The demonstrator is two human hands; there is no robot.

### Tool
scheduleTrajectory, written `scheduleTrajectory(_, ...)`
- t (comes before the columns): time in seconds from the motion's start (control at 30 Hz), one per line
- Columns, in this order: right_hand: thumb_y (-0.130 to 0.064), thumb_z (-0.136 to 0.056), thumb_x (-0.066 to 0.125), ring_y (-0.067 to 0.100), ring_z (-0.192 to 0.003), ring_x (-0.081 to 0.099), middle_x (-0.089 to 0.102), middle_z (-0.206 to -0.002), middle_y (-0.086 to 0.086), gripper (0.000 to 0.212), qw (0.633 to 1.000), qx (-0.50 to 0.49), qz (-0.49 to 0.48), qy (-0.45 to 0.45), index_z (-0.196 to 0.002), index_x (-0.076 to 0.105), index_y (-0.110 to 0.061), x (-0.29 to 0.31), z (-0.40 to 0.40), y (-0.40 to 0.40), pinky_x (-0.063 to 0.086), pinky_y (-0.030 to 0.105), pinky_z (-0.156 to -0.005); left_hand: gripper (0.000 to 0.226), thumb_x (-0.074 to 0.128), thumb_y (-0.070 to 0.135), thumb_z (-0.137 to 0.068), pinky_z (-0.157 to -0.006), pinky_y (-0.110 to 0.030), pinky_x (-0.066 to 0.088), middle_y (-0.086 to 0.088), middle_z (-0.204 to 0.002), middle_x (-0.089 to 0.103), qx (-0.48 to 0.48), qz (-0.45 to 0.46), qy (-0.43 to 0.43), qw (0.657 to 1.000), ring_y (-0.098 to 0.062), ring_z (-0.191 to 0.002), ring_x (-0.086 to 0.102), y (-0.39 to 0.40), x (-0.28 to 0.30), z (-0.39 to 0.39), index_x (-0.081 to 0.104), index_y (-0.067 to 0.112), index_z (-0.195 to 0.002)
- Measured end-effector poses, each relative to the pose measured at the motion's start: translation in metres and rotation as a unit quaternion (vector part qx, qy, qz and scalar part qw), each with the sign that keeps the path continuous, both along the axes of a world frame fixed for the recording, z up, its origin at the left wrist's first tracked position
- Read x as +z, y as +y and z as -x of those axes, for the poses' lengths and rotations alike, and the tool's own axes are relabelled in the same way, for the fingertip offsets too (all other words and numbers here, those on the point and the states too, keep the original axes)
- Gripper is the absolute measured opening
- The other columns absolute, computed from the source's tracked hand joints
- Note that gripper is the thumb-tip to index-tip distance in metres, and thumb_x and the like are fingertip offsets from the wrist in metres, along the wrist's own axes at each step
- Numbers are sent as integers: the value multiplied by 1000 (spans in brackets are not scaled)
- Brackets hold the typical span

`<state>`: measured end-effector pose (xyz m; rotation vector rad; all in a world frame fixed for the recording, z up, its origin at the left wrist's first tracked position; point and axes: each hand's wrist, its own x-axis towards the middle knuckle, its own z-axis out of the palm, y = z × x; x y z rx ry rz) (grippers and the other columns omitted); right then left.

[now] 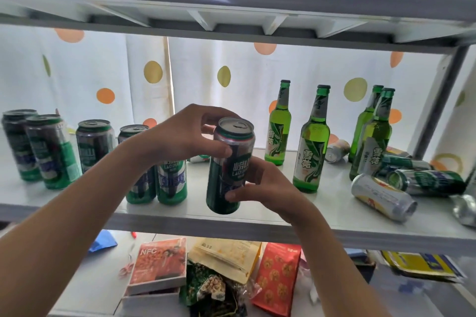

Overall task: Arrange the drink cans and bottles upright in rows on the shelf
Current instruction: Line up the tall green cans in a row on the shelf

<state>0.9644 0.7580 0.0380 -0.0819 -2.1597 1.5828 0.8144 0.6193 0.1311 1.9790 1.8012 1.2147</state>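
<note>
- Can (230,166) is held upright by both hands just above the near edge of the shelf (257,224), near its middle, not yet set down.
- Left hand (192,134) grips the can near its top, fingers (213,117) curled round the far side, thumb pressed on the near side.
- Right hand (260,185) holds the lower body, thumb across the front; its fingers are hidden behind the can, so I cannot tell how they lie.
- Done so far: standing cans (95,144) fill the left part of the shelf, roughly in rows, though the arm covers some and the count is unsure.
- Four green bottles (311,152) stand upright to the right, loosely spaced, two at the far right close together.
- Left to do: lying cans (383,197) are heaped at the right end, a silver one nearest, a green one behind it, more beyond among the bottles.
- Judgement: about half finished; the held can wants a place beside the standing group, then the fallen ones need righting.
</note>
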Motion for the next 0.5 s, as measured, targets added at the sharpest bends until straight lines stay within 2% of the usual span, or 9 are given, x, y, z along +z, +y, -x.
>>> scheduleTrajectory(0.1,-1,-68,85,21,-108,66,73,-110,1,57,998,-66,-22,9,-119,65,-15,-5,9,-2,52,42,-95,57,79,8,-72,-102,-34,44,13,-117,67,16,18,7,1000,-5,-115,59,-1,0,7,62,26,-123)
scheduleTrajectory(0.17,-6,-65,88,14,-105,67,74,-108,-5,58,992,-120,-37,9,-117,67,-19,-9,18,-4,55,34,-89,64,78,13,-70,-103,-29,40,23,-122,63,35,20,14,999,3,-119,53,-3,-3,10,58,35,-127)
scheduleTrajectory(0.23,-10,-63,90,11,-101,68,74,-105,-7,57,988,-149,-42,16,-114,68,-21,-14,27,-7,55,26,-83,61,76,15,-74,-103,-20,35,38,-119,56,67,3,41,997,18,-118,44,-7,-10,12,56,45,-124)
scheduleTrajectory(0.3,-12,-62,91,10,-97,68,74,-103,-8,55,985,-164,-41,29,-111,68,-23,-21,37,-11,55,20,-79,59,73,15,-79,-104,-18,28,47,-120,41,120,-26,92,988,26,-119,32,-10,-19,14,52,50,-122)
scheduleTrajectory(0.4,-14,-62,90,12,-92,68,75,-99,-5,53,984,-172,-48,29,-110,71,-18,-28,51,-13,55,20,-76,61,61,12,-82,-111,-22,14,32,-136,36,167,-49,171,970,9,-138,17,-15,-31,20,48,47,-131)
scheduleTrajectory(0.5,-12,-60,90,10,-86,68,75,-96,-3,51,985,-165,-56,9,-108,72,-15,-32,62,-13,55,22,-76,66,52,0,-81,-114,-23,12,24,-144,36,202,-56,160,965,3,-142,14,-21,-38,25,51,43,-131)
